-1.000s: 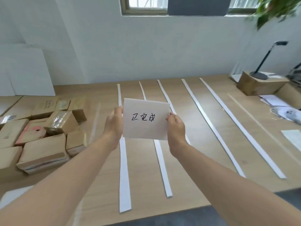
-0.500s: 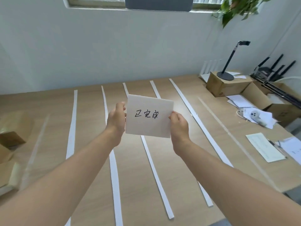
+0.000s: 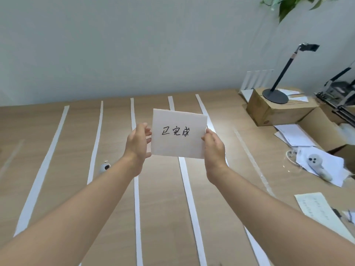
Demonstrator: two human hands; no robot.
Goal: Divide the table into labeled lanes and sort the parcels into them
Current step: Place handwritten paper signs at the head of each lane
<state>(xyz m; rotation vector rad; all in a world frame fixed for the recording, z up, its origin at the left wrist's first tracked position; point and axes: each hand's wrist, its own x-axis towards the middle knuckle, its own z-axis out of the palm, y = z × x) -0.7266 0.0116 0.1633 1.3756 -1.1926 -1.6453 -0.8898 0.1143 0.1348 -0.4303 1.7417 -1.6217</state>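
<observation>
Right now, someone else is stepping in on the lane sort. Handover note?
Left hand: shut on the left edge of the label card.
Right hand: shut on the card's right edge. The card is held up above the table, handwriting facing the camera.
Done: five white paper strips lie front to back across the table and mark out lanes.
Not done: no label lies in any lane in view, and no parcels are in view.
Left, as I judge it: set this card in its lane, label the others, then sort the parcels.
Clutter at right: cardboard box with a desk lamp on it, loose papers.
</observation>
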